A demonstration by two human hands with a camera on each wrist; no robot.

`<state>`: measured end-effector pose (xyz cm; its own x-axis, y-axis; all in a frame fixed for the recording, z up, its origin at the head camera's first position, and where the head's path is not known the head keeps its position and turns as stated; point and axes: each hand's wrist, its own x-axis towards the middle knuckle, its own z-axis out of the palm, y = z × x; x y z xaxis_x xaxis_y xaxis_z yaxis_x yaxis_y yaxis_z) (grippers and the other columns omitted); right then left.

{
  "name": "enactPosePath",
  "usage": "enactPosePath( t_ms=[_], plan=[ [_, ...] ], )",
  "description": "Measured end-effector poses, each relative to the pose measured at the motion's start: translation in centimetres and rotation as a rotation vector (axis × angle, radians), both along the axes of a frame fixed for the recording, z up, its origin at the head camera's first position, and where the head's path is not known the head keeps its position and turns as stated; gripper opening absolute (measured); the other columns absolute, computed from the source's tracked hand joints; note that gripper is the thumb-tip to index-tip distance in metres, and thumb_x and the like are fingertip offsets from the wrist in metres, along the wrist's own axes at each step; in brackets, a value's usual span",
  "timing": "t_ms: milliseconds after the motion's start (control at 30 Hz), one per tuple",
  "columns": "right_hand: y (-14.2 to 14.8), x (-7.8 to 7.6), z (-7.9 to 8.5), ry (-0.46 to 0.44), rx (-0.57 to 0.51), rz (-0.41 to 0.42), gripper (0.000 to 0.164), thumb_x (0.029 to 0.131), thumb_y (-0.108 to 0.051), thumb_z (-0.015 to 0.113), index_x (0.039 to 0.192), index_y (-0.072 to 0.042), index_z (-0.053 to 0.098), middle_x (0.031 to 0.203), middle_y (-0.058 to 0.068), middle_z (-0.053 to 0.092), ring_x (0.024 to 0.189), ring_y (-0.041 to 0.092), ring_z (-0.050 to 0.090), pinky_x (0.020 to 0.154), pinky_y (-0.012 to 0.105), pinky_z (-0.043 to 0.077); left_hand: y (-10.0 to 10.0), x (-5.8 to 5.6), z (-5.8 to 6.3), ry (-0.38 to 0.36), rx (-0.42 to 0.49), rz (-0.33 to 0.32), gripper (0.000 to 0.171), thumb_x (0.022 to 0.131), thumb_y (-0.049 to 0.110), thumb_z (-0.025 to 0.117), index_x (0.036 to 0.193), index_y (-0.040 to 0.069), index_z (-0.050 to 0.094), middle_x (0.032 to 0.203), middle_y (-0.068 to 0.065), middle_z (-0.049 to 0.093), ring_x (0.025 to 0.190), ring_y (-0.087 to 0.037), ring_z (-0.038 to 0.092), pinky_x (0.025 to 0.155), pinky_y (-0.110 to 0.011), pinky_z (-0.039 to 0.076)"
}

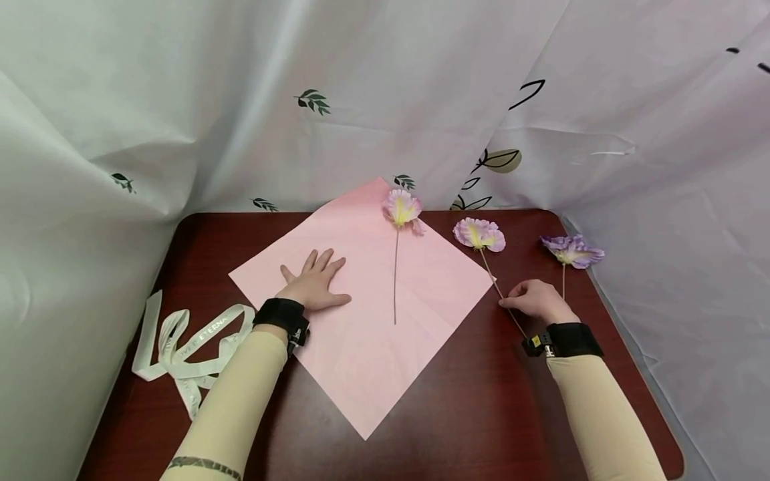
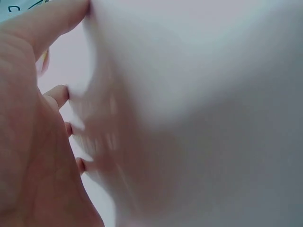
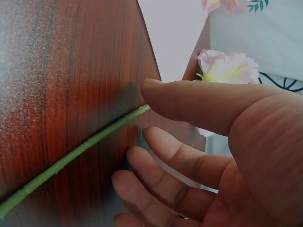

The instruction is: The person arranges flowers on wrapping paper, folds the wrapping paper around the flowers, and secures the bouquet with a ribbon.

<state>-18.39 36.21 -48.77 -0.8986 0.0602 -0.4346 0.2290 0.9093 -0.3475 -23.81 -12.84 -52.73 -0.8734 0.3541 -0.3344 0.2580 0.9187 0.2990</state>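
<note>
My left hand (image 1: pixel 314 284) lies with fingers spread on a pink sheet of wrapping paper (image 1: pixel 361 381), set cornerwise on the table. A pale pink-purple artificial flower (image 1: pixel 402 208) rests on that sheet, its stem running toward the front. To the right, my right hand (image 1: pixel 537 300) is at the stem of a second, lilac flower (image 1: pixel 479 235). The right wrist view shows the thumb (image 3: pixel 189 101) over the green stem (image 3: pixel 80 147), the bent fingers a little apart from it. A third, deeper purple flower (image 1: pixel 573 252) lies beyond this hand, its lower stem hidden.
White printed ribbon (image 1: pixel 192 367) lies in loose loops at the table's left, partly behind the left forearm. The dark red-brown table (image 1: pixel 469 407) is bordered by a pale curtain (image 1: pixel 252 100) with leaf prints at the back and sides.
</note>
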Motion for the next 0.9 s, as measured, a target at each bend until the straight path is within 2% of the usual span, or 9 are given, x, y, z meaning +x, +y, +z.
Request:
enactPosePath(
  t_ms=[133,400,900],
  plan=[
    [-0.1,0.2,0.1,0.011,0.0,-0.005,0.043,0.085,-0.047,0.07,0.097,-0.007,0.07,0.094,0.011,0.066,0.083,0.025,0.057,0.065,0.032,0.044,0.1,-0.1,0.1,-0.005,0.005,0.005,0.095,0.081,0.075,0.056,0.158,0.034,0.017,0.167,0.0,0.001,0.153,-0.034,-0.006,0.094,-0.088,-0.002],
    [0.1,0.5,-0.4,0.069,0.005,-0.002,0.044,0.086,-0.047,0.069,0.102,-0.006,0.068,0.101,0.014,0.067,0.084,0.026,0.057,0.066,0.032,0.044,0.1,-0.2,0.2,-0.008,0.012,0.006,0.095,0.08,0.073,0.058,0.157,0.033,0.018,0.167,-0.001,0.002,0.153,-0.035,-0.005,0.093,-0.089,-0.002],
    [0.0,0.9,-0.9,0.086,0.025,-0.009,0.042,0.087,-0.048,0.068,0.099,-0.008,0.071,0.094,0.009,0.068,0.083,0.024,0.057,0.066,0.031,0.044,0.0,-0.2,0.3,-0.011,0.025,0.012,0.095,0.08,0.073,0.059,0.157,0.033,0.019,0.167,-0.001,0.002,0.153,-0.035,-0.005,0.093,-0.088,-0.003]
  ],
)
